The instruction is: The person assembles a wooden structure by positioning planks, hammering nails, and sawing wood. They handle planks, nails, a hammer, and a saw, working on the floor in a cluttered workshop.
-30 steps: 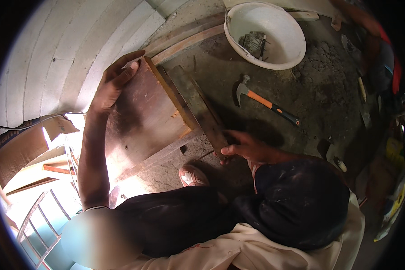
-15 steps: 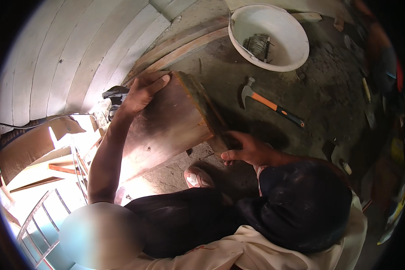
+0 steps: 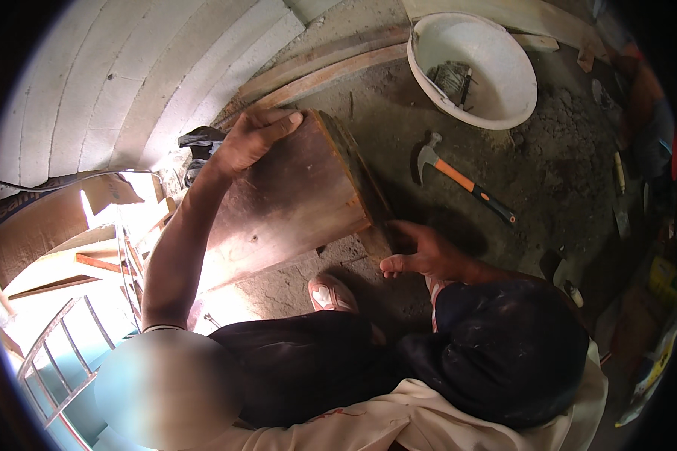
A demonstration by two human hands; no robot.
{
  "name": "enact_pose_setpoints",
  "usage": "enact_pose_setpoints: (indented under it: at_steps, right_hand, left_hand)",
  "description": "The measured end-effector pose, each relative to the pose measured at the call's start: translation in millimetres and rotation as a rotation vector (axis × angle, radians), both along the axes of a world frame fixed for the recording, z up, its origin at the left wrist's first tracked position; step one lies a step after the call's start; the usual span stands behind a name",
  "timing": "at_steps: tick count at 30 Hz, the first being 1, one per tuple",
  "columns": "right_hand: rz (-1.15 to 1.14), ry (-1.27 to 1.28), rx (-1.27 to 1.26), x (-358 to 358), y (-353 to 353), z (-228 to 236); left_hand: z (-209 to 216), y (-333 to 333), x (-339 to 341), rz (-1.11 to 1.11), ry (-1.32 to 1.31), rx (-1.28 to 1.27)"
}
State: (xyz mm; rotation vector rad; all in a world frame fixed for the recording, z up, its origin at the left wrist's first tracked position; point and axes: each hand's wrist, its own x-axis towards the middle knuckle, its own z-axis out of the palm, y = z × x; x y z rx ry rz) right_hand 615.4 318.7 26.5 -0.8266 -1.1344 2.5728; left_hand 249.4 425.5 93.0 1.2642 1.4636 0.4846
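Note:
A wide reddish-brown wooden board [image 3: 293, 188] is tilted in front of me, with a narrower wood strip [image 3: 374, 239] along its right edge. My left hand [image 3: 257, 141] is closed over the board's far edge, thumb lying on its broad face. At the near right corner, my right hand [image 3: 423, 252] has its fingers curled round the strip's end, thumb below. Part of its grip is hidden behind the wood. To the right of the board, a claw hammer [image 3: 459, 177] with an orange and black handle lies on the ground.
A white basin [image 3: 504, 90] holding a heap of nails and a dark slim tool stands at the far right. Planks [image 3: 338, 71] run along the pale boarded wall [image 3: 120, 98]. Cardboard [image 3: 53, 233] and a metal rack [image 3: 64, 353] are at left. My shoe [image 3: 331, 293] is below the board.
The whole view has shifted slightly, so the board, hammer and basin appear farther right. Both hands keep their hold on the wood, with little other visible change.

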Motion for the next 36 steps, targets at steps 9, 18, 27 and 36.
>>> enact_pose_setpoints:
  at_steps: [9,18,27,36]
  right_hand:
    - [0.018,-0.016,0.004,-1.2,3.7,4.3]
    - [0.03,-0.004,-0.001,-5.3,2.3,3.2]
    - [0.042,-0.002,0.022,-6.9,5.1,3.6]
    - [0.004,-0.002,0.007,-6.5,3.6,4.4]
  left_hand:
    - [1.8,-2.9,4.1,0.041,0.02,0.039]
    - [2.2,-0.4,0.3,-0.017,0.068,0.064]
    - [-1.0,-1.2,3.9,0.038,0.038,0.082]
    - [-4.2,6.7,-3.3,-0.016,0.066,-0.023]
